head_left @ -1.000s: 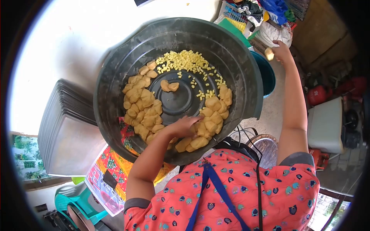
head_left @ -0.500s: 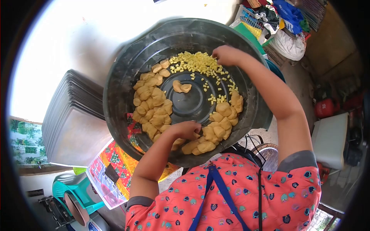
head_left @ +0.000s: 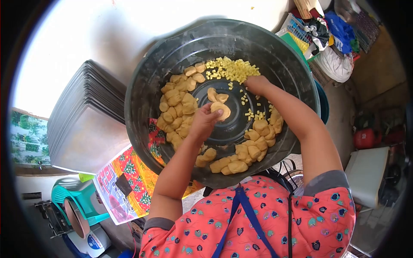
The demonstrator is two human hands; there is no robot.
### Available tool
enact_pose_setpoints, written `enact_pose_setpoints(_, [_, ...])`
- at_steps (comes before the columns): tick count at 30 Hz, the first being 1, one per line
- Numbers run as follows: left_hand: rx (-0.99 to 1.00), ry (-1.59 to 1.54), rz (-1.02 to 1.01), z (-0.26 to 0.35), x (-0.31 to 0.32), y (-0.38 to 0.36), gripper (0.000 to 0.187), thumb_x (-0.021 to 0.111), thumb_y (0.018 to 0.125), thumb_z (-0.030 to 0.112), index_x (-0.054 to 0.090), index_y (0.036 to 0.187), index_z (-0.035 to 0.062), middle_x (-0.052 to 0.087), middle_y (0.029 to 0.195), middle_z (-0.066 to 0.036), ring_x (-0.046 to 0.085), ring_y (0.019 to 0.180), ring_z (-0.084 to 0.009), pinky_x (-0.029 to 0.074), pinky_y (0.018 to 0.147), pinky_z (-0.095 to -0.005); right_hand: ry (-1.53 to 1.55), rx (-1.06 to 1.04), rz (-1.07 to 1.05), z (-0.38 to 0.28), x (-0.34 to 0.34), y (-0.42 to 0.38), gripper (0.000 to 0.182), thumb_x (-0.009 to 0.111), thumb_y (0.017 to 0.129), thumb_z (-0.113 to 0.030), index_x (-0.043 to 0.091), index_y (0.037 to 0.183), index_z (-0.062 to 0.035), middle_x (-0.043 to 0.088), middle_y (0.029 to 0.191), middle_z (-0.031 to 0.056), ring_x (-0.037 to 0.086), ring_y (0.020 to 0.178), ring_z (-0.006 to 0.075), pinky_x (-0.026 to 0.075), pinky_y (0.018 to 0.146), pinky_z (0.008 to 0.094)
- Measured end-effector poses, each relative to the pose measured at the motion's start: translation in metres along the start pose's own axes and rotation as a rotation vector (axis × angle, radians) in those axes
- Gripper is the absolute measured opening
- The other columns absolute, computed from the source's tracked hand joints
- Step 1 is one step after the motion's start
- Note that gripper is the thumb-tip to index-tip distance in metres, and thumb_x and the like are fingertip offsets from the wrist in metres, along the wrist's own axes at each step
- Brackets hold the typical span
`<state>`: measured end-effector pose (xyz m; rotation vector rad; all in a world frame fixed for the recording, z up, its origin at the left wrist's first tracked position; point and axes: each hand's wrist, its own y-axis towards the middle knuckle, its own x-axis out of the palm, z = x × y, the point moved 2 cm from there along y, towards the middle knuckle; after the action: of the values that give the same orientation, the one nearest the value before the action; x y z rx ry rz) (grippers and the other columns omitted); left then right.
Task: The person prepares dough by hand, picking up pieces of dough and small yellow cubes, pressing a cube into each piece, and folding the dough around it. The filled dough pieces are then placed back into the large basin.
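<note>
A flattened dough round (head_left: 221, 112) is pinched between the thumb and fingers of my left hand (head_left: 204, 123), over the middle of a big dark round basin (head_left: 223, 43). My right hand (head_left: 257, 85) reaches to the edge of a pile of small yellow cubes (head_left: 234, 69); its fingers are curled in, and what they hold is hidden. Two small dough pieces (head_left: 222, 98) lie on the basin floor just beyond my left hand. Lumps of dough (head_left: 174, 103) line the basin's left side, and more dough lumps (head_left: 254, 146) sit along its near right side.
Stacked metal trays (head_left: 86, 124) stand left of the basin. Below them are a patterned cloth (head_left: 129, 185) and a teal plastic chair (head_left: 77, 198). Bags and baskets (head_left: 331, 38) pile up at the upper right; a red container (head_left: 363, 138) stands at the far right.
My left hand has moved up from the near dough lumps to the basin's middle, now holding a flattened dough round. My right hand has come lower, to the near edge of the cube pile.
</note>
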<state>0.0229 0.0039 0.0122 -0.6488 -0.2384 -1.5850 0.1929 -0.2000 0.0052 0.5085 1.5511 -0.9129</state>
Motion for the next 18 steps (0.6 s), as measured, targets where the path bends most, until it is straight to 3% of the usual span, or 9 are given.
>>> enact_pose_setpoints(4, [0.074, 0.004, 0.084, -0.003, -0.009, 0.001, 0.025, 0.058, 0.087, 0.005, 0.051, 0.11, -0.002, 0.062, 0.095, -0.009, 0.063, 0.078, -0.0162, 0.052, 0.065, -0.0286, 0.166, 0.037, -0.012, -0.014, -0.032, -0.014, 0.023, 0.059, 0.077, -0.021, 0.066, 0.094, -0.0065, 0.066, 0.096, 0.0133, 0.064, 0.087, 0.0307, 0.051, 0.074, 0.0402])
enact_pose_setpoints(7, [0.107, 0.034, 0.146, -0.002, -0.012, 0.0, 0.02, 0.056, 0.088, 0.006, 0.052, 0.106, -0.0016, 0.062, 0.092, -0.009, 0.062, 0.073, -0.0162, 0.052, 0.06, -0.0273, 0.418, -0.043, 0.048, -0.038, -0.063, -0.02, 0.025, 0.065, 0.077, -0.025, 0.066, 0.091, -0.0039, 0.066, 0.086, 0.011, 0.064, 0.077, 0.0251, 0.05, 0.069, 0.0346])
enact_pose_setpoints(10, [0.136, 0.056, 0.214, -0.003, -0.014, 0.0, 0.018, 0.056, 0.089, 0.008, 0.052, 0.103, -0.002, 0.063, 0.089, -0.009, 0.062, 0.069, -0.016, 0.053, 0.059, -0.0263, 1.068, -0.096, -0.093, -0.074, -0.094, -0.043, 0.029, 0.069, 0.077, -0.03, 0.066, 0.088, -0.0025, 0.063, 0.075, 0.0062, 0.059, 0.07, 0.0156, 0.047, 0.065, 0.0283])
enact_pose_setpoints(13, [0.108, 0.085, 0.249, -0.005, -0.009, -0.001, 0.019, 0.058, 0.088, 0.01, 0.053, 0.099, -0.0041, 0.063, 0.087, -0.01, 0.062, 0.068, -0.0156, 0.054, 0.059, -0.0262, 1.351, -0.164, -0.217, -0.107, -0.098, -0.068, 0.021, 0.068, 0.081, -0.027, 0.068, 0.088, -0.0074, 0.06, 0.072, 0.0015, 0.055, 0.069, 0.007, 0.045, 0.062, 0.024])
enact_pose_setpoints(16, [0.094, 0.153, 0.214, -0.008, -0.009, 0.002, 0.02, 0.057, 0.088, 0.01, 0.054, 0.1, -0.006, 0.063, 0.088, -0.011, 0.063, 0.069, -0.0155, 0.054, 0.06, -0.0262, 1.117, -0.155, -0.234, -0.115, -0.085, -0.073, 0.021, 0.069, 0.08, -0.026, 0.068, 0.087, -0.0064, 0.061, 0.074, 0.0035, 0.057, 0.072, 0.0098, 0.046, 0.064, 0.0257])
enact_pose_setpoints(18, [0.091, 0.171, 0.183, -0.008, -0.007, -0.001, 0.021, 0.057, 0.088, 0.009, 0.055, 0.102, -0.0068, 0.064, 0.089, -0.012, 0.063, 0.072, -0.0158, 0.054, 0.06, -0.0265, 0.934, -0.224, -0.061, -0.112, -0.069, -0.066, 0.024, 0.069, 0.077, -0.024, 0.067, 0.089, -0.0031, 0.063, 0.077, 0.0083, 0.061, 0.074, 0.0173, 0.047, 0.067, 0.031])
